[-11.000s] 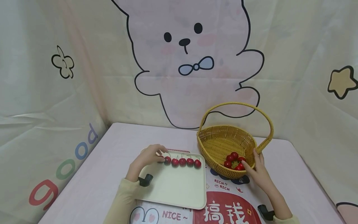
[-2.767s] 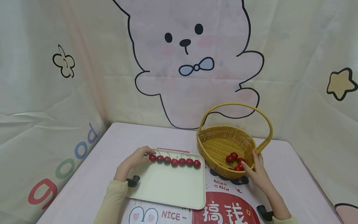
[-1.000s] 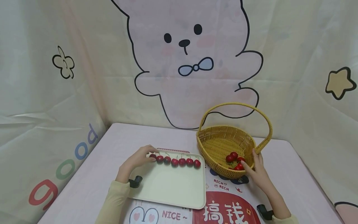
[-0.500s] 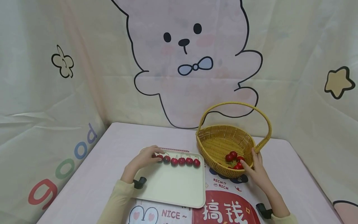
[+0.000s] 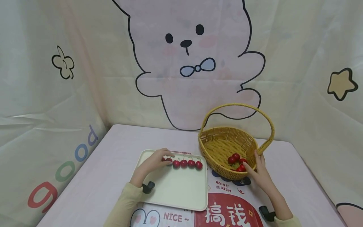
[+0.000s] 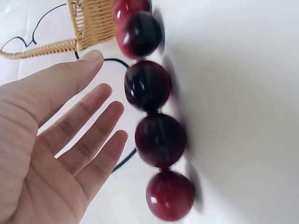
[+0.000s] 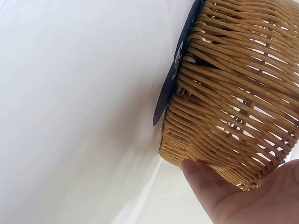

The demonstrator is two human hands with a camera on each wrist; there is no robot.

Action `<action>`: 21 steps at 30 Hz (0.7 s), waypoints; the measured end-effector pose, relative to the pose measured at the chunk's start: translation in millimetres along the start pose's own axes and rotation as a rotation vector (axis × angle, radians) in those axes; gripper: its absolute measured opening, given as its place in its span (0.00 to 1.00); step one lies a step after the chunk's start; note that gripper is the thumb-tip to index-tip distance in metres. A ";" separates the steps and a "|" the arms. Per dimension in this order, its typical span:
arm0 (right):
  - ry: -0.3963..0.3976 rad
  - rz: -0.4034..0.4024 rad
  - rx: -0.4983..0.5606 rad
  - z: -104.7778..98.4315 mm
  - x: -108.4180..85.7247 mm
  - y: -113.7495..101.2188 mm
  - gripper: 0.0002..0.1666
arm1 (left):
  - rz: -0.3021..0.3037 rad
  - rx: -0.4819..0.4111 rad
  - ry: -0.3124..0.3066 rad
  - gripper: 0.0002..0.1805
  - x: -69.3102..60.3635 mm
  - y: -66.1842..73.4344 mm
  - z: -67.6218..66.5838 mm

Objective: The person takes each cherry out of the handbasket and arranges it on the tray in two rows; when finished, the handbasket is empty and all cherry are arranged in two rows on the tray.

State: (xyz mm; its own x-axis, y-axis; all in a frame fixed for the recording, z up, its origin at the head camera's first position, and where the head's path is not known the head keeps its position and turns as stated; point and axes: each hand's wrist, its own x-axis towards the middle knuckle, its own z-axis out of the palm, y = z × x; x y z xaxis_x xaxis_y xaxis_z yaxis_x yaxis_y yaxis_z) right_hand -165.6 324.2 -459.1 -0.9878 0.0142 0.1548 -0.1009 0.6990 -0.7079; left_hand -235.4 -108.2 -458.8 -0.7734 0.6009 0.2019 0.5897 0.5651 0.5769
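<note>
A row of several dark red cherries (image 5: 183, 163) with stems lies along the far edge of a cream tray (image 5: 181, 190). Over the row's left end is my left hand (image 5: 151, 164), which hides part of the leftmost cherries. The left wrist view shows that hand's fingers spread and loosely bent beside the cherries (image 6: 161, 140), with nothing held. My right hand (image 5: 261, 175) grips the near right side of a yellow woven basket (image 5: 219, 142) below its handle, thumb over the rim. Several cherries (image 5: 236, 156) lie inside, near that thumb. The right wrist view shows a fingertip against the weave (image 7: 224, 116).
The tray and basket stand side by side on a white table (image 5: 93, 176). Under them lies a printed mat (image 5: 229, 197) with red and black graphics. Behind the table hangs a cloth backdrop (image 5: 181, 104) with a cartoon bear.
Since 11 seconds ago, the basket holds one cherry fewer and the row reaches further left. In the last second my left hand slid right along the row. My right hand stayed on the basket.
</note>
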 end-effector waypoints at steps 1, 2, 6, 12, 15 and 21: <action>0.002 -0.001 0.000 0.0 0.0 -0.1 0.52 | 0.000 -0.004 -0.001 0.14 1.7 1.7 1.4; 0.003 -0.002 0.001 0.0 0.0 -0.3 0.52 | 0.000 -0.009 -0.002 0.14 3.7 3.6 2.8; 0.004 -0.001 -0.004 0.0 -0.3 -0.8 0.52 | -0.012 -0.030 -0.009 0.14 12.0 13.5 8.1; 0.008 -0.004 -0.007 0.1 0.4 -0.1 0.52 | 0.017 -0.019 -0.031 0.16 30.6 35.4 17.1; 0.013 -0.011 -0.002 0.5 1.0 0.7 0.52 | 0.033 -0.003 -0.036 0.15 41.2 48.2 21.5; 0.025 -0.027 0.008 1.0 1.4 1.9 0.51 | 0.085 0.021 -0.010 0.14 64.9 73.6 33.6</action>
State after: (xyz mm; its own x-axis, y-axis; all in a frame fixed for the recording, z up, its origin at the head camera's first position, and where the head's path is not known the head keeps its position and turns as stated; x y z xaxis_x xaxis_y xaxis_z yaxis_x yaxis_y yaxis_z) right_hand -167.4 324.8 -460.9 -0.9815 0.0136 0.1911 -0.1284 0.6936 -0.7089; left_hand -234.4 -8.6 -429.8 -0.7180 0.6529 0.2410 0.6579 0.5238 0.5412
